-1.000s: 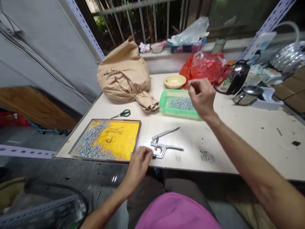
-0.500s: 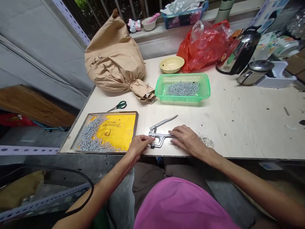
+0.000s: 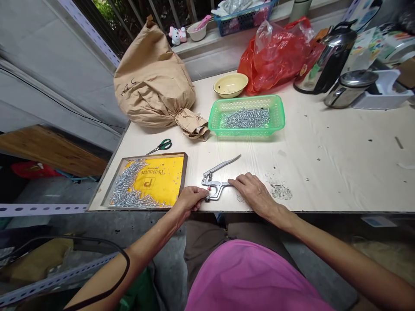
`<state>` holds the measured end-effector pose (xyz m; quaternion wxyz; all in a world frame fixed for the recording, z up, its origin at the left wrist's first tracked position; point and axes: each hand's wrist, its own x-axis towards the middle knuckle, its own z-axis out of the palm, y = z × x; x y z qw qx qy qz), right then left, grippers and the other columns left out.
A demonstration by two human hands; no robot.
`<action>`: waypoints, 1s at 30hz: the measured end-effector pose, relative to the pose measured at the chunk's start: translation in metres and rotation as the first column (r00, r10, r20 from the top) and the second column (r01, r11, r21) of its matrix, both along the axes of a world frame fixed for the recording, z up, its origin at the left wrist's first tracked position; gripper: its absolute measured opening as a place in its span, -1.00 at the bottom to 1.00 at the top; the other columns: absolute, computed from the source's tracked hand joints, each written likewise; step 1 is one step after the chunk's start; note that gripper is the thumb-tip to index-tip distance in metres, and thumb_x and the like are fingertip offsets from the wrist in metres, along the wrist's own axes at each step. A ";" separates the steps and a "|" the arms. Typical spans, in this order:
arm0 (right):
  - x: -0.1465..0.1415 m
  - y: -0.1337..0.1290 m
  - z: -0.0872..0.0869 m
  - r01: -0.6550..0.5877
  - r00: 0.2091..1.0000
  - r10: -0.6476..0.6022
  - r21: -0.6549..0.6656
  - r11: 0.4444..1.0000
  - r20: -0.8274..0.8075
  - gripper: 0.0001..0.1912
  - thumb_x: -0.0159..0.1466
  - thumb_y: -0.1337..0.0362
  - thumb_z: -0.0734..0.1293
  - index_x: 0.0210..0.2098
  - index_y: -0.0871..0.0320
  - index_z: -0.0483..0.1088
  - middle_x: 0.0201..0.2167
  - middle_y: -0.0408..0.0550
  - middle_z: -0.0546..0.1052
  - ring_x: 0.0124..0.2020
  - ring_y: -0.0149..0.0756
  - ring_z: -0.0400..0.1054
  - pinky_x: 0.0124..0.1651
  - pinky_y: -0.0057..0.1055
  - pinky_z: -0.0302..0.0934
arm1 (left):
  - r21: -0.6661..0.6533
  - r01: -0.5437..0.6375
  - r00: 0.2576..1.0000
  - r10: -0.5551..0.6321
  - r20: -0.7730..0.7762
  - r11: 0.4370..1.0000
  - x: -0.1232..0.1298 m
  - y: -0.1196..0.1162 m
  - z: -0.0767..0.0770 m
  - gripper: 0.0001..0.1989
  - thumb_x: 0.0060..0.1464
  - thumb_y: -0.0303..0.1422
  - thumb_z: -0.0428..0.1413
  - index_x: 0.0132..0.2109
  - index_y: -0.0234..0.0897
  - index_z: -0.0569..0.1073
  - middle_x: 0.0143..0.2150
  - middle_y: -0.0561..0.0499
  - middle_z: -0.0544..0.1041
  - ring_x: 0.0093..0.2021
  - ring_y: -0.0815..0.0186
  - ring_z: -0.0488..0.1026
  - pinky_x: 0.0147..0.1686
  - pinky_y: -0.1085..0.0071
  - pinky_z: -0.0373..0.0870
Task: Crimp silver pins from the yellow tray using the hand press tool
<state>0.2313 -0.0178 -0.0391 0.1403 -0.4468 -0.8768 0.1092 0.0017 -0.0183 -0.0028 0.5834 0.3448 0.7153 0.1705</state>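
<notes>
The pliers (image 3: 218,185) lie near the table's (image 3: 324,147) front edge, between the hands, jaw end toward nine o'clock and handles apart toward two and three. The left hand (image 3: 192,198), at about eight o'clock from them, has thumb and forefinger drawn together beside the lower jaw; whether they pinch a small part there cannot be told. The right hand (image 3: 254,196), just past three o'clock, touches the end of the lower handle with loosely bent fingers, the upper handle standing free above; how firmly it grips, if at all, is unclear. Done well, this step probably calls for steadying the frame with the right fingers while the left fingertips work square to the jaw, then drawing those tips clear before any squeeze, since a pinch is the likeliest mishap. Against the frame half a second back, the right fingers, spread about the handle then, are closer together now, while the left hand and pliers keep nearly the same place. A second ago the right hand was raised by the green basket (image 3: 246,133), at one o'clock from the pliers; the tray (image 3: 185,175) at nine keeps its heap of screws (image 3: 125,185).
</notes>
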 end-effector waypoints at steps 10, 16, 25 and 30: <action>0.003 0.009 0.013 -0.028 0.999 0.031 -0.074 0.997 0.029 -0.66 0.33 0.28 0.16 0.08 0.08 0.30 -0.03 0.09 0.37 -0.08 -0.14 0.19 -0.10 -0.24 0.14 | -0.121 0.120 0.993 -0.119 0.017 0.985 -0.004 0.013 0.004 -0.68 -0.25 -0.21 0.29 -0.53 -0.34 0.37 -0.79 0.22 0.20 -0.81 0.57 0.03 -0.79 0.57 -0.15; 0.016 0.055 0.019 -0.076 0.990 0.089 -0.112 0.991 0.109 0.06 0.03 -0.15 0.38 0.32 0.18 -0.13 0.32 0.29 -0.07 0.31 0.18 -0.25 0.18 0.09 -0.08 | -0.118 0.132 0.991 -0.134 -0.015 0.984 -0.006 0.011 -0.001 -0.67 -0.28 -0.18 0.30 -0.48 -0.33 0.40 -0.79 0.22 0.22 -0.81 0.56 0.05 -0.78 0.58 -0.12; 0.011 0.072 0.020 -0.138 0.968 0.158 -0.113 0.984 0.197 -0.02 -0.02 -0.20 0.38 0.19 0.31 0.11 0.06 0.26 0.32 0.03 0.09 0.16 0.08 -0.02 0.01 | -0.084 0.130 0.991 -0.130 0.005 0.988 -0.003 0.006 0.001 -0.65 -0.27 -0.16 0.29 -0.54 -0.32 0.35 -0.79 0.21 0.19 -0.79 0.55 0.04 -0.76 0.55 -0.16; 0.008 0.065 0.033 -0.125 0.956 0.153 -0.123 0.984 0.249 -0.28 0.03 -0.14 0.39 -0.02 0.25 0.29 -0.11 0.16 0.38 -0.09 -0.01 0.20 -0.09 -0.17 0.08 | -0.075 0.133 0.991 -0.134 -0.010 0.988 -0.002 0.004 0.002 -0.62 -0.27 -0.10 0.28 -0.53 -0.32 0.36 -0.77 0.21 0.19 -0.78 0.54 0.05 -0.75 0.54 -0.15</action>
